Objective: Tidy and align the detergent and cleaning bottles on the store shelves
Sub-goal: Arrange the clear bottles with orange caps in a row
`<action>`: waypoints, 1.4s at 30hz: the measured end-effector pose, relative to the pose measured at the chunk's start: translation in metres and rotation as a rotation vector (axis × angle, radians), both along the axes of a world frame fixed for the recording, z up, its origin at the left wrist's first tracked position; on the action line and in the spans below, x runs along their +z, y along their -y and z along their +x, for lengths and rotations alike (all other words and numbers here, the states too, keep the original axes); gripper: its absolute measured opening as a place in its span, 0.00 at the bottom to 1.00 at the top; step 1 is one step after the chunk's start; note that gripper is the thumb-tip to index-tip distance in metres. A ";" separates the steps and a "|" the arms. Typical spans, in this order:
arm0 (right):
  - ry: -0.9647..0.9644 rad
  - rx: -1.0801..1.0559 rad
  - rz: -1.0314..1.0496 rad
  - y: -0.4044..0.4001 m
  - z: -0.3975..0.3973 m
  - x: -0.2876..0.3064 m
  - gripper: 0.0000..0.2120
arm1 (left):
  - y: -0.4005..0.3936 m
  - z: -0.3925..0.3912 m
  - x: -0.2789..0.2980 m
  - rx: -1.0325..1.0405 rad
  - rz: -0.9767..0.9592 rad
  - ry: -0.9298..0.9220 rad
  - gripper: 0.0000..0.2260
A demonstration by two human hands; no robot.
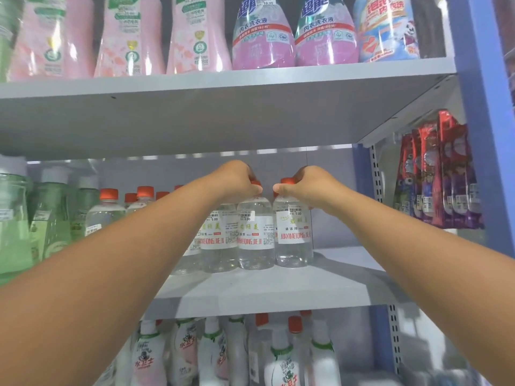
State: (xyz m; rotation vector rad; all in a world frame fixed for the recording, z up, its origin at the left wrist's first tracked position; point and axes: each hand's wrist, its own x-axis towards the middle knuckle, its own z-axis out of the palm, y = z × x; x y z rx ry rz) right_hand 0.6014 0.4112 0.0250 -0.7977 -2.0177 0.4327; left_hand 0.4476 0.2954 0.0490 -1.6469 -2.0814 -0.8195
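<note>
Clear cleaner bottles with red caps and white labels stand in rows on the middle grey shelf (pixel 278 291). My left hand (pixel 237 176) grips the top of one front bottle (pixel 255 235). Right beside it stands another front bottle (pixel 292 232), and my right hand (pixel 303 188) grips its red cap. The two bottles stand upright, side by side and touching, near the right end of the row. More of the same bottles (pixel 107 213) stand further left and behind.
Green bottles (pixel 47 218) fill the shelf's left end. Pink and purple detergent bottles (pixel 262 37) line the upper shelf. White bottles (pixel 211 352) crowd the lower shelf. Red and purple packets (pixel 440 176) hang at right beside the blue upright (pixel 485 135). Bare shelf lies right of the clear bottles.
</note>
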 end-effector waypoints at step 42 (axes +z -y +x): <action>-0.533 -0.006 -0.079 0.063 0.079 -0.309 0.13 | 0.062 0.056 -0.336 -0.189 0.471 0.770 0.15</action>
